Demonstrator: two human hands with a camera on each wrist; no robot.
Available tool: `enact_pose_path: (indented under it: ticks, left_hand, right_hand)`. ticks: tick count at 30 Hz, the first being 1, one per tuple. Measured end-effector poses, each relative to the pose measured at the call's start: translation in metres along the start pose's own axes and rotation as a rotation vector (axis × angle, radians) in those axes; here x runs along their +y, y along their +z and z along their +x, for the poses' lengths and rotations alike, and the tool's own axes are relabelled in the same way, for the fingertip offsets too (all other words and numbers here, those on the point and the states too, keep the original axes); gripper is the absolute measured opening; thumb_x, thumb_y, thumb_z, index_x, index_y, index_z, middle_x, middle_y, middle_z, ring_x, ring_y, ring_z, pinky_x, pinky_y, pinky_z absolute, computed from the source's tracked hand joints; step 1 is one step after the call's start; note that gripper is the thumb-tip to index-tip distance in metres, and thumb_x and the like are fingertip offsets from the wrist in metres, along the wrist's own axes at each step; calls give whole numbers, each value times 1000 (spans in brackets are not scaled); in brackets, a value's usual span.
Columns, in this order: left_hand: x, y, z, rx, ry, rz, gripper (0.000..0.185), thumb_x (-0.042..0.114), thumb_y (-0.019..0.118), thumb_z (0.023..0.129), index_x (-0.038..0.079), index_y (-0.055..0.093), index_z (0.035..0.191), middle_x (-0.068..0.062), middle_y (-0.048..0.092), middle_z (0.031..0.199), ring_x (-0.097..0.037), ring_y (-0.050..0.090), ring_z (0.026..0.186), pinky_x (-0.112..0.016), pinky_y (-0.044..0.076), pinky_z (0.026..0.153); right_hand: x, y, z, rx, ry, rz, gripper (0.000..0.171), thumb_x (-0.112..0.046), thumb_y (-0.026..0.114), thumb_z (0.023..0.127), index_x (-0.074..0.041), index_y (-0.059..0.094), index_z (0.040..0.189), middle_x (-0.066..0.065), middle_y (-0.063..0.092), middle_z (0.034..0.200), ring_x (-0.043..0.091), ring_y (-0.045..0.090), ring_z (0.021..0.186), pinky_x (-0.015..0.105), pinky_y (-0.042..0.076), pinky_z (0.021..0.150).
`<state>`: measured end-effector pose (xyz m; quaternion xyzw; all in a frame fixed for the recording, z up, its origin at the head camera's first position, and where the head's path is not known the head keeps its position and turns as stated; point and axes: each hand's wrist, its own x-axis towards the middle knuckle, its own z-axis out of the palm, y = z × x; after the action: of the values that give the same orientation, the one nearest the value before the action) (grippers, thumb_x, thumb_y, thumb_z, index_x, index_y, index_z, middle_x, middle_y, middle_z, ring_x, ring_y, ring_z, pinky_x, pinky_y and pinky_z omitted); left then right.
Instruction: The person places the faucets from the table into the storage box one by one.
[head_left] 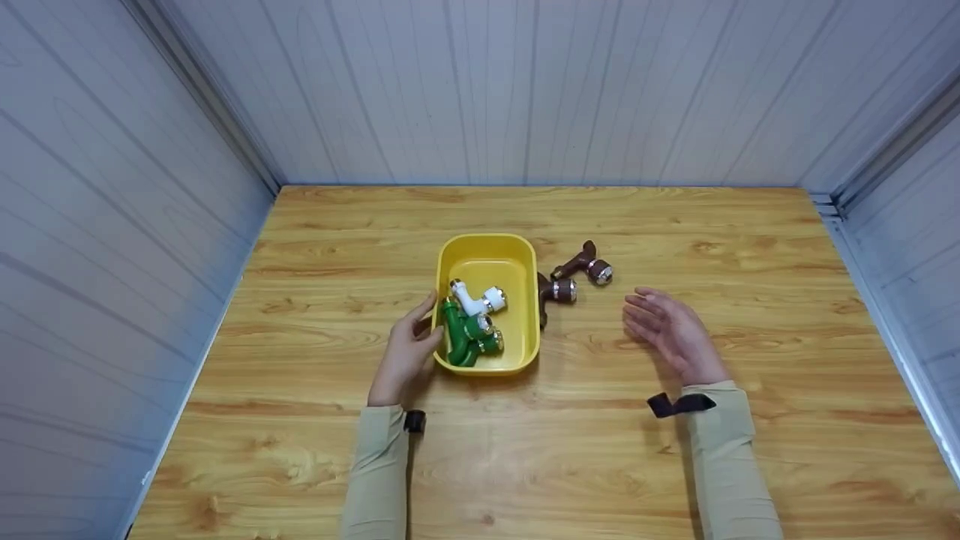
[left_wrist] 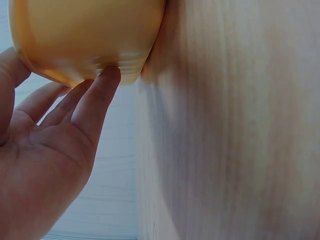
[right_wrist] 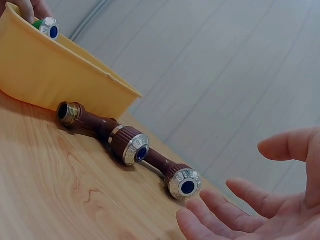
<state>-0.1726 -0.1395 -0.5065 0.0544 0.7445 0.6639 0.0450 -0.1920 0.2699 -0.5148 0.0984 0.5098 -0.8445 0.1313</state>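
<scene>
Two brown taps (head_left: pixel 580 262) lie forward-left of our nearer, loose-fingered right hand (head_left: pixel 673 330); our left hand (head_left: pixel 406 351) grips the yellow tub (head_left: pixel 491 271).

The tub (head_left: pixel 489 248) stands on the worktop (head_left: pixel 525 450), before the back wall (head_left: pixel 495 90). Inside, one tap (head_left: pixel 471 304) lies near the middle, with two more taps (head_left: pixel 455 334) in front, toward the left. Just right of the tub lies a fourth tap (head_left: pixel 561 291); a fifth tap (head_left: pixel 577 263) lies behind and right of that. The left hand (head_left: pixel 405 350) is at the tub's left side, the right hand (head_left: pixel 675 336) right of everything.
</scene>
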Motion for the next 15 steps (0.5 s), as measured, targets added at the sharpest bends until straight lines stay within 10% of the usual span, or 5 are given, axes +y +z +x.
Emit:
enact_pose_path:
  ticks: [15]
  left_hand:
    - [-2, -1, 1, 8, -32, 8, 57, -10, 53, 90, -2, 34, 144, -18, 31, 150, -37, 40, 130, -37, 37, 106]
  right_hand:
    - [-1, -4, 13, 26, 19, -16, 42, -16, 43, 103, 7, 34, 137, 17, 57, 125, 39, 34, 133, 48, 28, 111]
